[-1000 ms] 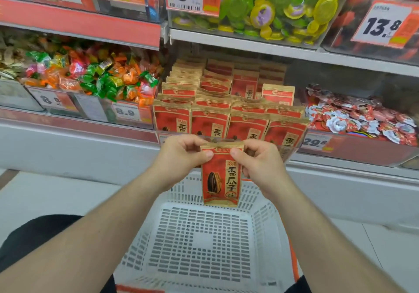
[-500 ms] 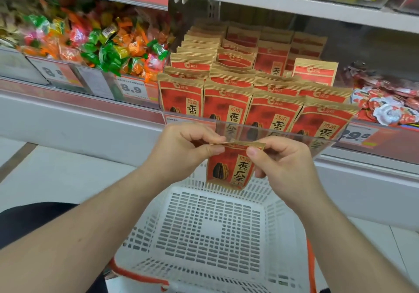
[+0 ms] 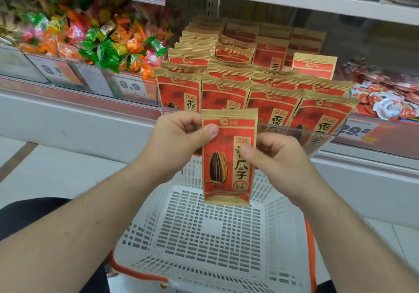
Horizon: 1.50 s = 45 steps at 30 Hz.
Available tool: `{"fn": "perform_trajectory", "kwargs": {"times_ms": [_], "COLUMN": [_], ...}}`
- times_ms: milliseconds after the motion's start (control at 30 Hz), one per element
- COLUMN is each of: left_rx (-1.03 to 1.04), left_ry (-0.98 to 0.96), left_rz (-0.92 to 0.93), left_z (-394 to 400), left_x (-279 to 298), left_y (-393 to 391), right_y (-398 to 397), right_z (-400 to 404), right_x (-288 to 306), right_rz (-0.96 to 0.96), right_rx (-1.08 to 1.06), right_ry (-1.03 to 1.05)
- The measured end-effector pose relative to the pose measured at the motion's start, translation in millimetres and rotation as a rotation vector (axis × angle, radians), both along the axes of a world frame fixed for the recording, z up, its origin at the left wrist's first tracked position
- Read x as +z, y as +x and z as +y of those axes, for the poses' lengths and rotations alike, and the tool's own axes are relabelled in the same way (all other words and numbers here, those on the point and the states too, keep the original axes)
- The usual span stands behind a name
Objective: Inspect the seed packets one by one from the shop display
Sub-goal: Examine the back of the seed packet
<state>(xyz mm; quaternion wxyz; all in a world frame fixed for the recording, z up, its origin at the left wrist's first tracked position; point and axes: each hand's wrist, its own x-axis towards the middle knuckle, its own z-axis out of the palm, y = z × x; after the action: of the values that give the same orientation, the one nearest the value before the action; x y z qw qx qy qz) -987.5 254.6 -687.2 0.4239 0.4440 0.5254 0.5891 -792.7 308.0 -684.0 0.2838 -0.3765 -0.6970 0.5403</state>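
Note:
A red and gold seed packet (image 3: 223,179) with a sunflower seed picture hangs upright in front of me, its printed face toward the camera. My left hand (image 3: 179,140) pinches its upper left edge, thumb on the front. My right hand (image 3: 278,159) grips its right side, thumb across the label. Behind it, rows of the same seed packets (image 3: 247,72) stand on the shop display behind a clear plastic lip (image 3: 317,137).
A white slotted shopping basket (image 3: 217,236) with orange handles sits directly below the packet. Wrapped candies (image 3: 95,41) fill the bin at left, red and white sweets (image 3: 385,95) the bin at right. Price tags line the shelf edge.
The packet was tipped edge-on half a second ago; now it stands upright with its front facing me. The camera has tilted lower and closer to the shelf.

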Motion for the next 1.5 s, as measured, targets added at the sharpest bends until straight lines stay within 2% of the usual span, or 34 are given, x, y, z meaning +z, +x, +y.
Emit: {"fn": "perform_trajectory", "kwargs": {"times_ms": [100,167,267,333,467,600,833,1000,1233,1367,1500], "left_rx": [-0.007,-0.09,-0.233,-0.237,-0.173,-0.151,-0.367,-0.351,-0.347,-0.325,-0.22], "left_ry": [-0.03,-0.089,-0.166,-0.167,-0.136,-0.102,-0.192,-0.145,-0.16,-0.166,-0.172], "left_rz": [-0.07,-0.096,-0.043,-0.04,-0.051,-0.083,-0.104,-0.163,-0.175,-0.127,0.104], "left_z": [-2,-5,-10,-11,-10,-10,-17,-18,-19,-19,-19], "left_x": [1,1,-1,-1,3,5,0,3,4,4,0], "left_y": [1,1,1,3,2,1,0,-1,-1,0,3], "right_y": [2,3,5,6,7,12,12,20,21,18,10], "right_z": [-2,-3,-3,-3,-6,-6,-9,-8,-8,-13,-22], "right_x": [-2,-1,1,1,10,10,12,13,15,19,16], "right_rz": [-0.056,-0.06,-0.032,-0.036,-0.004,-0.055,0.066,0.005,0.037,-0.029,-0.274], "right_rx": [0.004,-0.043,-0.124,-0.126,-0.009,0.082,0.016,0.211,0.253,0.196,0.099], "right_ry": [-0.008,0.004,-0.006,-0.023,-0.118,-0.167,-0.204,-0.26,-0.292,-0.225,0.018]}}
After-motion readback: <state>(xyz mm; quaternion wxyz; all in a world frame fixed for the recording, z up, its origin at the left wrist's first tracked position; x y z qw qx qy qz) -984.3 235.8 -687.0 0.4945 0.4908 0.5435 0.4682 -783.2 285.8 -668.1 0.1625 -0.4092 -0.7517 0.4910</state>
